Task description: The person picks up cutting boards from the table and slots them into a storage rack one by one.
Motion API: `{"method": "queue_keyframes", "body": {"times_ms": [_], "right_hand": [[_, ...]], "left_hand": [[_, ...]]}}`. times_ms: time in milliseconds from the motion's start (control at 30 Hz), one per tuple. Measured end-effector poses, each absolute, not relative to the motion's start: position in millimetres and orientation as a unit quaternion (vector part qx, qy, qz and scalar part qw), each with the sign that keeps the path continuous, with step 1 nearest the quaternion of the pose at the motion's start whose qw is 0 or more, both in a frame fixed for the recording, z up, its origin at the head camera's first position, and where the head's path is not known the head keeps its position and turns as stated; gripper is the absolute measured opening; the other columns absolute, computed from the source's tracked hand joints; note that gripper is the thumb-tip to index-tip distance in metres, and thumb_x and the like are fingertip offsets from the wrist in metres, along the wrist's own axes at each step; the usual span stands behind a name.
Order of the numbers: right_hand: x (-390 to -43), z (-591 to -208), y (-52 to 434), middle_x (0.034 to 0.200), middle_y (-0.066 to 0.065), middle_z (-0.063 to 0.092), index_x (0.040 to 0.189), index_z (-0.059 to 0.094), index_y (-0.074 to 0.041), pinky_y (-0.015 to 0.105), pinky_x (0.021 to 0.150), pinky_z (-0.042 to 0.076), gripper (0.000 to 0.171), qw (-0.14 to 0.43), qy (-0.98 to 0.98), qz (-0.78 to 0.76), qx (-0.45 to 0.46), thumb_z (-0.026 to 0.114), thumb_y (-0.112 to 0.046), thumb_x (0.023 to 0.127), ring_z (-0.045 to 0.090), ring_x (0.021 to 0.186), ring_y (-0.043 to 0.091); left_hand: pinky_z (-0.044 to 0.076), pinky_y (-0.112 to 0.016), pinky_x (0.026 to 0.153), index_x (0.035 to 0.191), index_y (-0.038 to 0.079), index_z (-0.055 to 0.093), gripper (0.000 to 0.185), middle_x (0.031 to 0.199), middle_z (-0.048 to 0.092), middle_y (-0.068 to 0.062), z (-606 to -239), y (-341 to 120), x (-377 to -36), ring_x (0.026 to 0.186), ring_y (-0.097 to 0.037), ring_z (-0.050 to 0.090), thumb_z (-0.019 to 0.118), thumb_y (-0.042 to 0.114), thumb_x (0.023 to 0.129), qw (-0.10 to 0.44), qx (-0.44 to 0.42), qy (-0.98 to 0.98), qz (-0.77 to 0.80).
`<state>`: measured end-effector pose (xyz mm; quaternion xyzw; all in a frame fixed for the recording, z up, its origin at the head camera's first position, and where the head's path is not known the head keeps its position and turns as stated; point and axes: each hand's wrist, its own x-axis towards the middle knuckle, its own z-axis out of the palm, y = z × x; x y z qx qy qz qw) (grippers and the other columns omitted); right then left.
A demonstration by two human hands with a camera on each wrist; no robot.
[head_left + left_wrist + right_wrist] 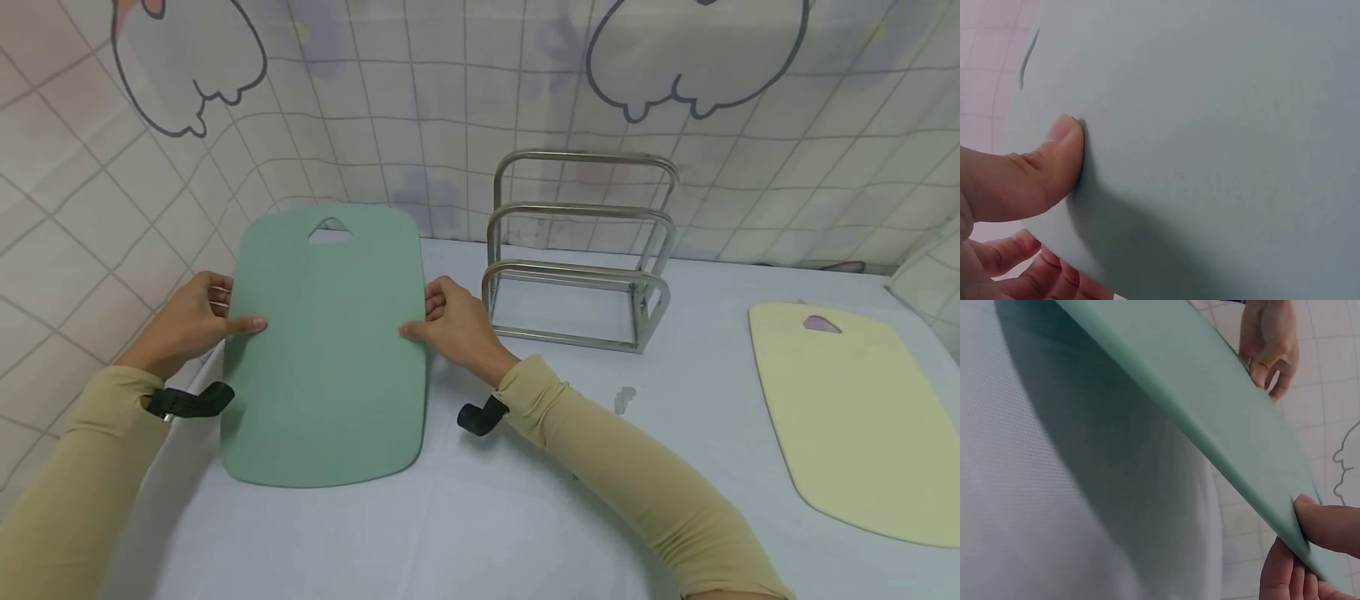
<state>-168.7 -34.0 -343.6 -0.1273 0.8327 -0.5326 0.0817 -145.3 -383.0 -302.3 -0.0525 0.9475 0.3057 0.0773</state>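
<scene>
Two hands are holding up a green board (326, 350) over the table (450, 533), one hand on each long side. The left hand (187, 325) is pinching its side, with the thumb (1054, 159) lying flat on top and the other fingers curled under the edge. The right hand (457, 325) is pinching the other side the same way, thumb on top and fingers (1285, 575) tucked below. From the right wrist you can see the board is tilting, with a dark shadow under it, so it is up off the cloth and not lying flat. Just past the right hand, a shiny metal rack (581, 250) with three hoops is standing by the wall. Far off to the right of that hand, a yellow board (862, 417) is lying flat on the table. It looks like the lifting step is going on now. Next, the green board probably needs turning up on its edge and lining up with a gap between the hoops, with both hands keeping it steady.
</scene>
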Motion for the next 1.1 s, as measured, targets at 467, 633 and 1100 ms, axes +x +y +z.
{"method": "queue_keyframes", "body": {"times_ms": [467,633,1100], "right_hand": [[-168.5,-339.8,-35.8,0.107,0.004,0.069,0.117,0.061,-0.010,0.025,0.072,0.046,0.042,0.068,0.852,-0.504,-0.123,0.084,-0.025,0.086,0.062,0.093,0.020],[-168.0,-336.2,-36.2,0.107,0.003,0.069,0.118,0.061,-0.011,0.025,0.072,0.045,0.041,0.063,0.857,-0.497,-0.121,0.083,-0.025,0.086,0.062,0.093,0.020],[-167.9,-330.9,-37.0,0.106,0.003,0.066,0.115,0.056,-0.013,0.026,0.075,0.046,0.041,0.056,0.856,-0.498,-0.129,0.083,-0.025,0.086,0.061,0.095,0.020]], "left_hand": [[0.039,-0.071,0.106,0.157,-0.012,0.013,0.091,0.148,0.031,-0.042,-295.2,-373.8,-141.2,0.132,-0.056,0.037,0.071,0.026,0.098,0.070,-0.073,0.943,0.316],[0.041,-0.071,0.104,0.159,-0.009,0.010,0.096,0.148,0.031,-0.041,-294.0,-373.3,-140.0,0.130,-0.056,0.038,0.073,0.028,0.097,0.061,-0.072,0.941,0.324],[0.043,-0.068,0.101,0.159,-0.009,0.011,0.096,0.146,0.033,-0.041,-287.8,-374.4,-138.2,0.127,-0.054,0.041,0.073,0.029,0.097,0.048,-0.066,0.943,0.323]]}}
